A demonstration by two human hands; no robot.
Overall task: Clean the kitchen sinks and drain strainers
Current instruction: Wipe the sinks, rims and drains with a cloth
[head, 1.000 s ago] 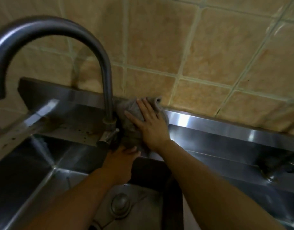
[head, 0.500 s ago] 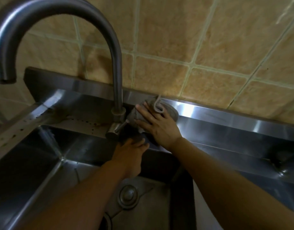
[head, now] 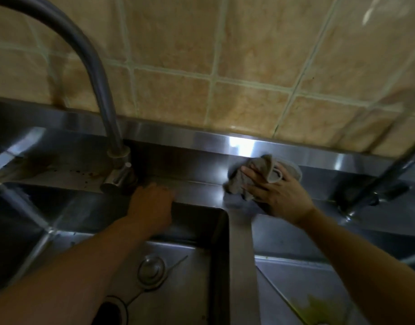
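My right hand [head: 275,192] presses a crumpled grey cloth [head: 253,177] against the steel ledge behind the divider between the two sinks. Its fingers lie across the cloth. My left hand [head: 151,202] rests on the back rim of the left sink [head: 194,261], just right of the faucet base [head: 118,174], fingers bent over the edge and holding nothing. On the left sink's floor lies a round metal drain strainer [head: 152,269], beside an open drain hole [head: 112,313]. The right sink [head: 293,275] has a yellow-green smear [head: 319,308] on its floor.
A tall curved faucet [head: 94,73] rises at the left. A second faucet [head: 377,181] stands at the right edge. Beige tiled wall [head: 248,66] backs the steel splash strip [head: 201,137]. Brown specks [head: 77,171] dot the ledge left of the faucet base.
My right hand has slid the cloth rightward along the ledge, away from the faucet base to above the divider. My left hand stays at the sink rim. The view has shifted right.
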